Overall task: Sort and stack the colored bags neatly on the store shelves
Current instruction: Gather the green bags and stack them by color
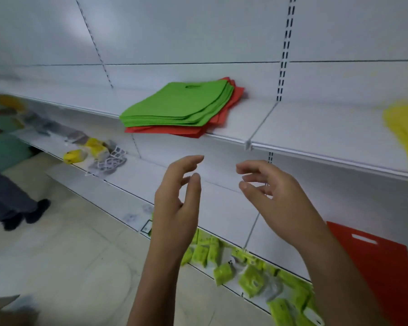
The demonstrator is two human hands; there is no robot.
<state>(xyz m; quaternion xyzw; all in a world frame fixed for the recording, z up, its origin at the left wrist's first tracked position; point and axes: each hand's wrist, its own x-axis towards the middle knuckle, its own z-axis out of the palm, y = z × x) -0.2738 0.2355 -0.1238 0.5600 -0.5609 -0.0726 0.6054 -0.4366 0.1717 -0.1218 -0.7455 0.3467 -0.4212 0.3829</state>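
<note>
White metal store shelving (316, 128) fills the far side, its smooth back panels (198, 31) crossed by thin dark seams and slotted upright rails (285, 55). A lower white shelf (222, 208) runs beneath the upper one. On the near left lies a pale beige tiled floor (80, 255) with faint grout lines. At the far left stands a blurred person in a green top and dark trousers (3, 161), wearing dark shoes. The light is soft and even, casting only weak shadows.
</note>
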